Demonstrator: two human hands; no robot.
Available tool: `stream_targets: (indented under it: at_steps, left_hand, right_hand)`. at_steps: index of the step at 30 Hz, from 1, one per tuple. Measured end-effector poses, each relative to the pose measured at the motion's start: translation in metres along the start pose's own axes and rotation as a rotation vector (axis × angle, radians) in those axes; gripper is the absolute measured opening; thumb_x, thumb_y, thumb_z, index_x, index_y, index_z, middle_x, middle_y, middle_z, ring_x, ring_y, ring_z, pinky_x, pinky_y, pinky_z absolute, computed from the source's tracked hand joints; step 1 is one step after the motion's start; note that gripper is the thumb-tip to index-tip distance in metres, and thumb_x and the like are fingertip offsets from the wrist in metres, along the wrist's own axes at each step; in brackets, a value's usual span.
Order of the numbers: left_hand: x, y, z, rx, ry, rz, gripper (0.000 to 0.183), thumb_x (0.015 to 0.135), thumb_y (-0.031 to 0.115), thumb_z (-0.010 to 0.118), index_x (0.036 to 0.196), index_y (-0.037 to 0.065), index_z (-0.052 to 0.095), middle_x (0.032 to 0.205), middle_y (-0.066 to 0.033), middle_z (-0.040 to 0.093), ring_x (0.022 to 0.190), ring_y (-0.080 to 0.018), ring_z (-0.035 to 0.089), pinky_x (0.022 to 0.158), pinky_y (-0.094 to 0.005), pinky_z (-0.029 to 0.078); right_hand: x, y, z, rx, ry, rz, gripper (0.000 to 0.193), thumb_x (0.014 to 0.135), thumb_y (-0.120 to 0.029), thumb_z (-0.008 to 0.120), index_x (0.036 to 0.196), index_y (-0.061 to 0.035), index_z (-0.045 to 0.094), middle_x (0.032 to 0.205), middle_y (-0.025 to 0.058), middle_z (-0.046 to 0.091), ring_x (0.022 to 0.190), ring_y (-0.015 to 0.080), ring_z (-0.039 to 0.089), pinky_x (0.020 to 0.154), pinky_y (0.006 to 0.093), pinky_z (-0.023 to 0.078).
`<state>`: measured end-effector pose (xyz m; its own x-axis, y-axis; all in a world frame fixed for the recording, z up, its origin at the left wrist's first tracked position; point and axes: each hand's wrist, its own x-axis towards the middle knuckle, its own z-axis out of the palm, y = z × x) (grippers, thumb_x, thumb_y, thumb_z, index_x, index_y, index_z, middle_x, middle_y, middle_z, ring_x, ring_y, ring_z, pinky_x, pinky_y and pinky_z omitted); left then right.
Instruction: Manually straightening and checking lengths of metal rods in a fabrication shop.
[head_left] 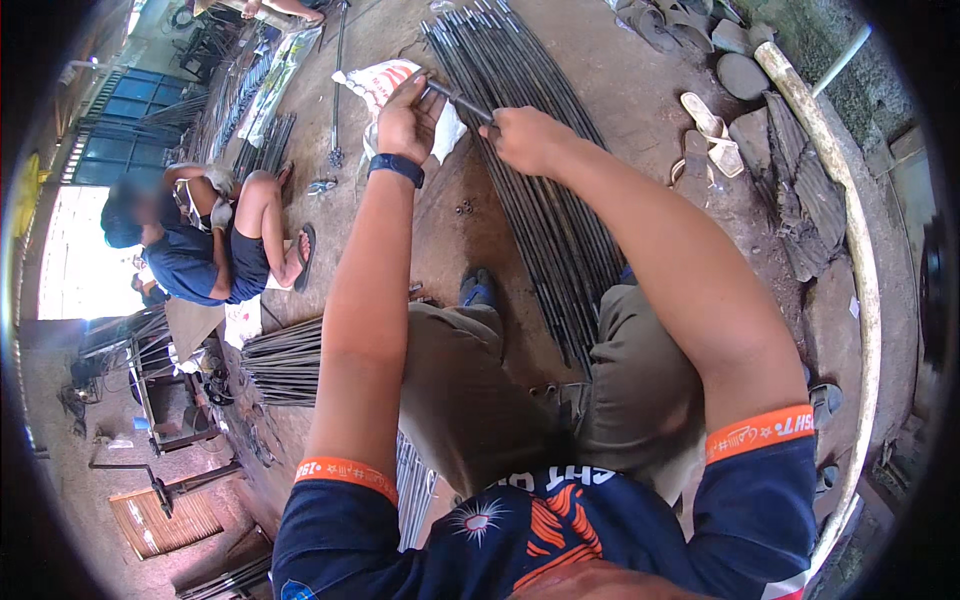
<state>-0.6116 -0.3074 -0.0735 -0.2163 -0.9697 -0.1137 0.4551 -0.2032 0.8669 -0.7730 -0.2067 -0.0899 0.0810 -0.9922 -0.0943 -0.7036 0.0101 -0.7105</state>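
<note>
My right hand [530, 142] is closed round one end of a short dark metal rod [462, 101]. The rod slants up and left to my left hand [404, 125], whose fingers and thumb pinch its other end; part of the grip is hidden. A dark watch sits on my left wrist. Beneath the rod and my left hand lies a white plastic sack [378, 84] with red and orange print. Just right of it, a large bundle of long dark metal rods [530, 190] stretches over the floor between my feet, some with lighter, shiny far ends.
A seated person [215, 235] in gloves works at the left. More rods [285, 362] lie beside my left leg, near small nuts [464, 207]. Sandals [708, 135] and flat stones line the right, before a long pale pole [850, 230]. A metal frame [150, 390] stands lower left.
</note>
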Motion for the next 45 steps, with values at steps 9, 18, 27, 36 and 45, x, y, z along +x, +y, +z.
stream_targets:
  at_steps: [9, 18, 27, 36, 45]
  left_hand:
    - [0.001, 0.003, -0.005, 0.042, -0.036, 0.003, 0.013, 0.086, 0.007, 0.051, 0.098, 0.001, 0.054, 0.094, -0.0109, 0.062, 0.084, -0.0223, 0.061, 0.079, -0.0342, 0.051]
    - [0.003, -0.006, -0.003, 0.082, 0.049, -0.006, 0.022, 0.082, 0.009, 0.064, 0.101, 0.007, 0.053, 0.089, -0.0029, 0.059, 0.08, -0.0165, 0.056, 0.073, -0.0311, 0.049]
    - [0.001, -0.001, -0.003, 0.049, -0.008, -0.073, 0.015, 0.087, 0.019, 0.057, 0.095, 0.008, 0.053, 0.092, -0.0045, 0.057, 0.083, -0.0189, 0.055, 0.077, -0.0328, 0.047]
    - [0.004, 0.0, -0.006, 0.102, -0.01, -0.051, 0.016, 0.086, 0.02, 0.058, 0.097, 0.008, 0.053, 0.092, -0.0039, 0.056, 0.085, -0.0188, 0.054, 0.079, -0.0332, 0.045]
    - [-0.002, -0.014, -0.012, 0.161, 0.074, -0.07, 0.029, 0.086, 0.029, 0.06, 0.107, 0.01, 0.053, 0.101, -0.0049, 0.056, 0.099, -0.0224, 0.054, 0.088, -0.0369, 0.042]
  right_hand:
    - [0.003, 0.003, 0.005, -0.02, 0.01, -0.068, 0.035, 0.089, -0.032, 0.046, 0.096, 0.0003, 0.057, 0.098, 0.0229, 0.06, 0.095, 0.0377, 0.057, 0.082, 0.0451, 0.045]
    - [0.003, 0.008, 0.006, -0.014, 0.015, -0.067, 0.035, 0.088, -0.031, 0.048, 0.097, 0.0006, 0.057, 0.099, 0.0228, 0.06, 0.096, 0.0381, 0.056, 0.083, 0.0455, 0.044]
    - [0.001, 0.003, 0.003, -0.029, 0.007, -0.073, 0.034, 0.088, -0.03, 0.047, 0.096, 0.0007, 0.058, 0.099, 0.0237, 0.06, 0.097, 0.0385, 0.056, 0.083, 0.0455, 0.044]
    - [0.003, 0.005, 0.005, 0.008, 0.029, -0.109, 0.033, 0.087, -0.029, 0.048, 0.093, 0.0021, 0.058, 0.096, 0.0237, 0.061, 0.095, 0.0389, 0.056, 0.083, 0.0455, 0.044]
    - [-0.001, -0.001, 0.001, -0.037, 0.006, -0.024, 0.033, 0.087, -0.03, 0.049, 0.099, -0.0008, 0.058, 0.099, 0.0217, 0.061, 0.095, 0.0369, 0.057, 0.082, 0.0454, 0.045]
